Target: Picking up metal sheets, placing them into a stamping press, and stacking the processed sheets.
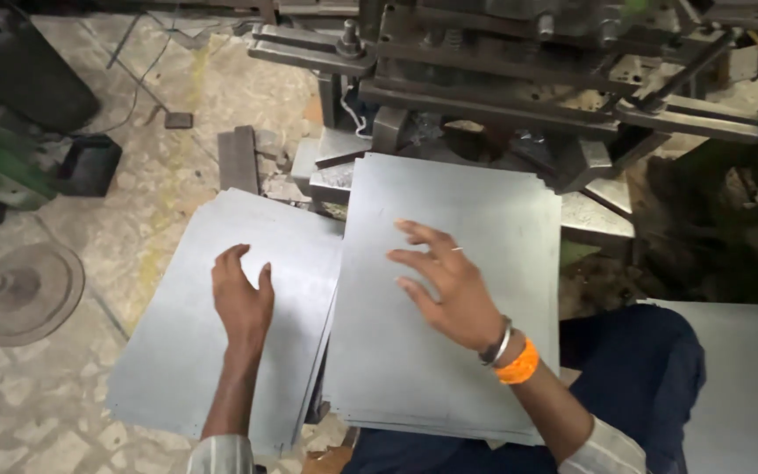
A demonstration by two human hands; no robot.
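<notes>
While left hand [241, 298] and right hand [445, 285] rest open on thin steel sheets [449, 351], could slide them, risking cut fingers near the press [502, 79].

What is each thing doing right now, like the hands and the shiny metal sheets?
Left hand: open, palm down on the left sheet stack.
Right hand: open, fingers spread, flat on the right sheet stack.
Right sheet stack: lying flat, far edge at the press machine.
Left sheet stack: lying flat, slightly fanned.
</notes>
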